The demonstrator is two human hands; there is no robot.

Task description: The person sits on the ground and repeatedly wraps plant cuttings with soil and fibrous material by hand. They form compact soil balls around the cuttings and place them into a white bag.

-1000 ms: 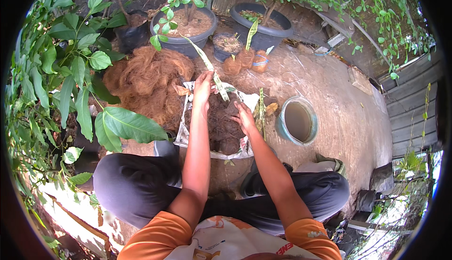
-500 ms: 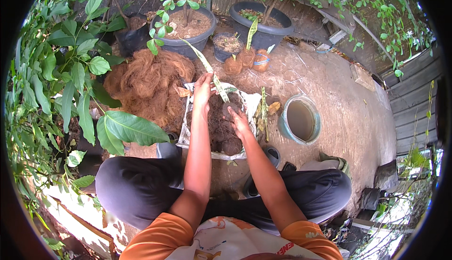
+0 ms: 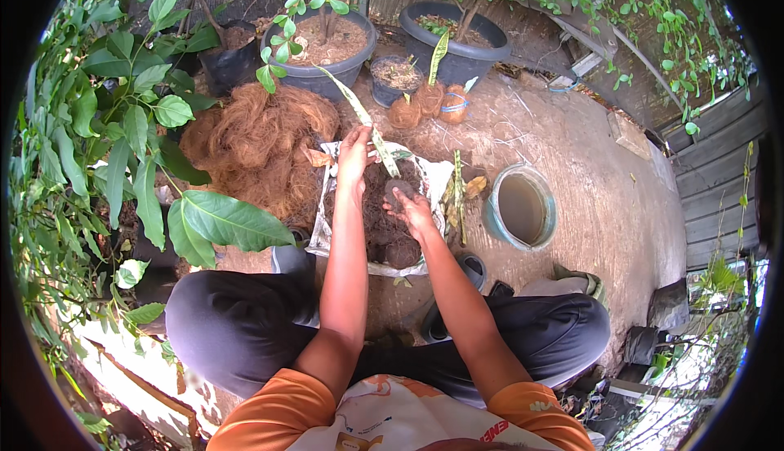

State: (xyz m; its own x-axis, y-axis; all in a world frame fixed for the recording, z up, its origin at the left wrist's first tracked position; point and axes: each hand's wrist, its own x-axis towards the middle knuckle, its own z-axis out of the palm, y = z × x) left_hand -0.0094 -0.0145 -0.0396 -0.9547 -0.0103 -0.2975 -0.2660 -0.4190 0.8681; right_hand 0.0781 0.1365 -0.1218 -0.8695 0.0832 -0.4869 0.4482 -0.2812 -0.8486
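Head view, only one I have. Count: two hands, one white sack lying open on the ground with dark soil in it, one long-leaf cutting, one pile of brown coconut fibre to the left of the sack, one teal bucket to the right of it. Far side: three dark pots that I can count, namely a big one with soil, a second big one and a small one between them, plus three small orange-brown wrapped root balls just in front. My left hand is at the far end of the sack, fingers clenched around the base of the cutting; the leaf runs up and to the far left from the fist, tilted. My right hand sits just near of that, over the soil, fingers curled around a dark clump of soil; the clump lies against the fingertips, on the far side of the palm. Hands are near each other but apart. A few loose plant stalks lie between sack and bucket.
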